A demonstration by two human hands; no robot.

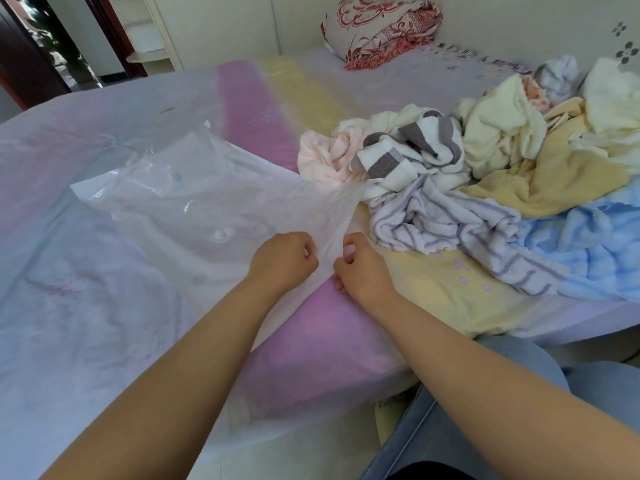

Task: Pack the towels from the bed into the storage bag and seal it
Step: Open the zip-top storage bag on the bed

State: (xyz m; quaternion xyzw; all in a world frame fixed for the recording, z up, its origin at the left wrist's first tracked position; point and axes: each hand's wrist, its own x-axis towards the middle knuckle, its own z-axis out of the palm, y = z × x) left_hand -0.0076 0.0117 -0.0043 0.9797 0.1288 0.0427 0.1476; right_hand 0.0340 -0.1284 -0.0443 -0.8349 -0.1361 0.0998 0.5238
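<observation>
head view: the storage bag, a clear, crinkled plastic sheet with faint print, lies spread flat on the bed, and everything here is placed from it. at the bag's near right corner the plastic is gathered into a bunch, and both hands meet there. the left hand has its fingers curled and pinches the bunched plastic from the left side; the right hand has its fingers curled and pinches the same bunch from the right side, so each grip is narrow and closed on the bag. the two hands sit just beside each other with only the plastic between them.

to the right of the bag the towels lie in a loose heap on the bed, none of them inside the bag. nearest the bag's right edge is a pale pink towel, which touches the plastic. just beyond it lies a grey and white striped towel, and nearer the hands a white towel with thin purple stripes. farther right of the bag are a cream towel, a yellow towel and a light blue towel.

beyond the bag, at the far end of the bed, a red and white patterned pillow leans against the wall. near the bag's near edge the bedsheet shows pink and yellow bands.
</observation>
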